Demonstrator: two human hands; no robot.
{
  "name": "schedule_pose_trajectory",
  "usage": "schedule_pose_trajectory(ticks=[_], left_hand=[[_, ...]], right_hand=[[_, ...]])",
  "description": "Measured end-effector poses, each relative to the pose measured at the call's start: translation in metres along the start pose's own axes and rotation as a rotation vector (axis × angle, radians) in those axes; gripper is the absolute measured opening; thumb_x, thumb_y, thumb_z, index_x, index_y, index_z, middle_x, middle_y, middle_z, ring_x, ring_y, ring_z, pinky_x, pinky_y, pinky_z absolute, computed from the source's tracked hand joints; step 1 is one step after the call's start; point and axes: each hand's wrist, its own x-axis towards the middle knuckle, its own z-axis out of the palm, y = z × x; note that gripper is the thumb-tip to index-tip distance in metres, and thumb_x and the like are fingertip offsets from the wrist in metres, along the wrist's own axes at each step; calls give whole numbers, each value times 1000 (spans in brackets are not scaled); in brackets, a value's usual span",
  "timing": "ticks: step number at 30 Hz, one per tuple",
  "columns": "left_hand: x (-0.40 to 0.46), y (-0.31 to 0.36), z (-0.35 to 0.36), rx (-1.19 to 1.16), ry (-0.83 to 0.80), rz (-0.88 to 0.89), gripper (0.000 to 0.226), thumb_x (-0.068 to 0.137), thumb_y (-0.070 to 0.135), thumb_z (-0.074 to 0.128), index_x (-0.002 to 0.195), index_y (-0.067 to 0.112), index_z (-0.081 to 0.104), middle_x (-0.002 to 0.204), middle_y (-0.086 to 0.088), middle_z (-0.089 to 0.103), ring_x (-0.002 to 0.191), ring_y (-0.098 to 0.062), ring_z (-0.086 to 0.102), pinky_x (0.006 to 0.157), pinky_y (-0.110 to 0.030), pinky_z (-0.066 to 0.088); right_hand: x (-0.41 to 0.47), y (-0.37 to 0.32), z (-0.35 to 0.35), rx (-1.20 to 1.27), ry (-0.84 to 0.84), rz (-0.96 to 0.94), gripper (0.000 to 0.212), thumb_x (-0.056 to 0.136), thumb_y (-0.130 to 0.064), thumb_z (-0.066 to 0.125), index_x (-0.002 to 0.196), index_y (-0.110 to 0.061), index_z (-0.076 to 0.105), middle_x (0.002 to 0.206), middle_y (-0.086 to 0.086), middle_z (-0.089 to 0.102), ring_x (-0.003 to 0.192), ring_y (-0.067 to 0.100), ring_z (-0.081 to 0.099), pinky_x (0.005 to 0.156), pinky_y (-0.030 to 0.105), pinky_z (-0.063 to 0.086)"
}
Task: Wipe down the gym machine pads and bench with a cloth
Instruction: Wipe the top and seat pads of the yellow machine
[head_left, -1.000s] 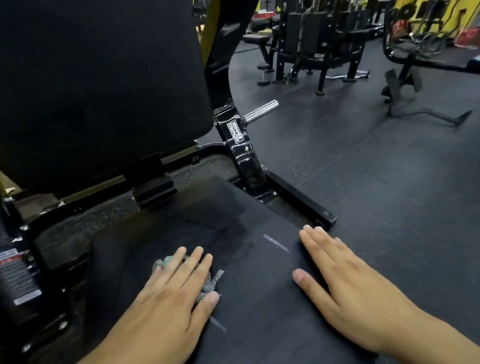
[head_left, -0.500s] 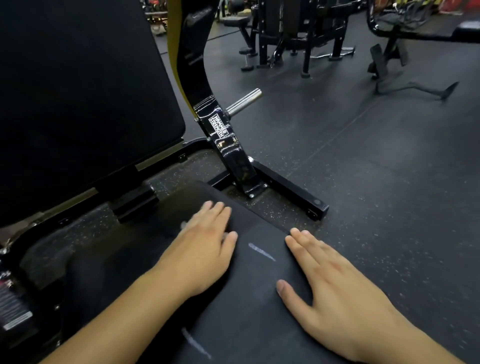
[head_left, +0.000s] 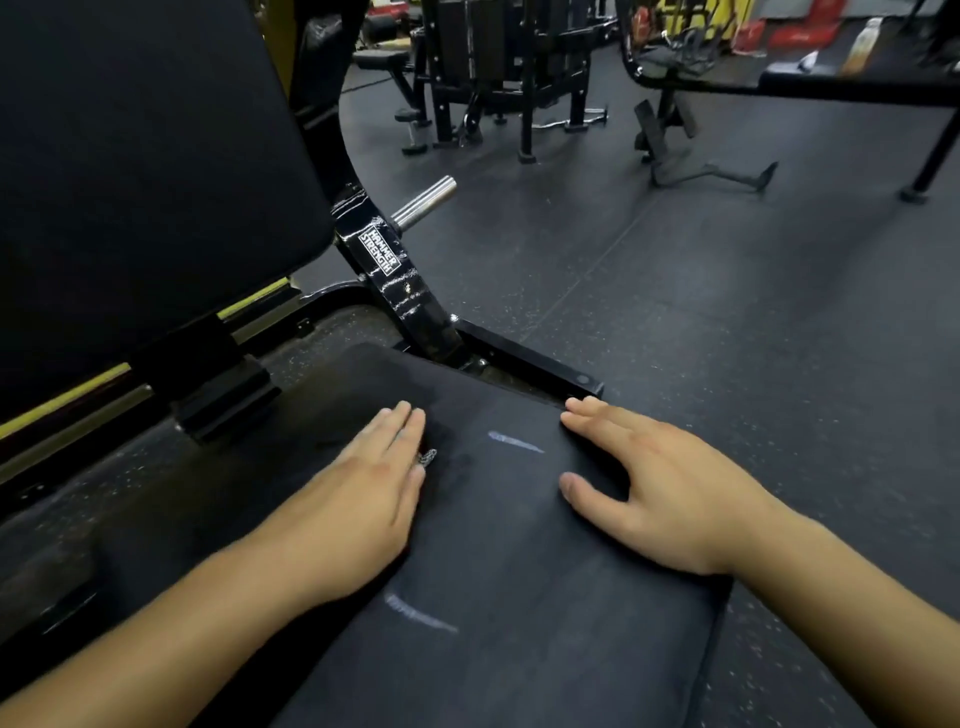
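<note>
While our left hand (head_left: 363, 499) has pushed the cloth (head_left: 427, 458) up the bench (head_left: 519, 597) toward the back pad (head_left: 145, 182), its fingers (head_left: 402, 431) stay flat, pressing the cloth almost out of sight. Our right hand (head_left: 660, 493) stays spread open at the bench's edge, bracing. The near stretch looks wiped; the back pad seems still to do.
</note>
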Motion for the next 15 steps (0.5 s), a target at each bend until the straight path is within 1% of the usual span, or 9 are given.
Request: schedule_pose_trajectory(ticks=[2, 4, 6, 8, 9, 12, 13, 14, 15], left_hand=[[13, -24, -3, 20, 10, 0, 63, 110, 36, 28, 165, 17, 3, 172, 5, -4, 155, -6, -7, 114, -12, -9], [30, -43, -5, 1, 20, -27, 62, 110, 33, 30, 164, 13, 7, 172, 0, 1, 157, -11, -2, 119, -17, -4], [45, -45, -4, -72, 11, -30, 60, 110, 30, 31, 164, 13, 10, 172, 0, 5, 158, -12, 2, 123, -21, 1], [55, -31, 0, -113, 36, 15, 58, 110, 28, 32, 164, 13, 15, 172, -2, 11, 158, -14, 6, 125, -25, 6], [58, -19, 2, -124, 57, 48, 57, 110, 26, 33, 163, 12, 17, 171, -4, 14, 158, -16, 9, 125, -24, 6], [56, 30, 6, -182, 78, 202, 51, 109, 20, 38, 157, 9, 29, 164, -10, 31, 153, -20, 25, 115, -9, 8], [52, 50, 7, -187, 63, 270, 49, 108, 18, 39, 155, 9, 32, 160, -11, 36, 150, -21, 30, 113, -9, 12], [46, 68, 9, -180, 44, 344, 48, 108, 18, 39, 154, 10, 34, 158, -10, 39, 149, -21, 32, 115, -13, 16], [40, 83, 12, -173, 31, 419, 48, 108, 18, 39, 155, 11, 33, 159, -8, 37, 149, -18, 30, 118, -17, 17]], right_hand=[[-5, -4, 2, -30, 17, 55, 78, 94, -72, 31, 161, -32, 23, 167, -21, 14, 152, -4, 8, 116, 12, 4], [-15, -7, 6, -50, 27, 146, 84, 95, -74, 24, 163, -26, 14, 169, -14, 9, 155, 2, 2, 121, 19, -1], [-33, -12, 11, -44, 34, 229, 87, 95, -74, 19, 164, -23, 7, 170, -9, 0, 156, 7, -5, 125, 26, -4], [-54, -17, 16, -19, 46, 295, 86, 95, -73, 17, 164, -23, 2, 170, -9, -8, 155, 8, -13, 125, 29, -8], [-63, -19, 17, 6, 57, 325, 85, 96, -73, 16, 164, -23, 1, 169, -10, -11, 154, 7, -16, 125, 29, -9], [-73, -21, 16, 52, 57, 368, 83, 98, -69, 18, 163, -22, -3, 168, -11, -14, 153, 6, -19, 125, 29, -10], [-73, -21, 15, 48, 46, 371, 81, 99, -67, 19, 163, -21, -2, 169, -10, -13, 154, 6, -18, 125, 30, -9], [-71, -22, 13, 44, 40, 374, 78, 101, -63, 21, 163, -20, -1, 169, -8, -11, 154, 7, -16, 126, 30, -8], [-70, -22, 13, 40, 40, 377, 75, 104, -59, 21, 163, -19, 0, 170, -6, -11, 155, 8, -15, 126, 30, -8]])
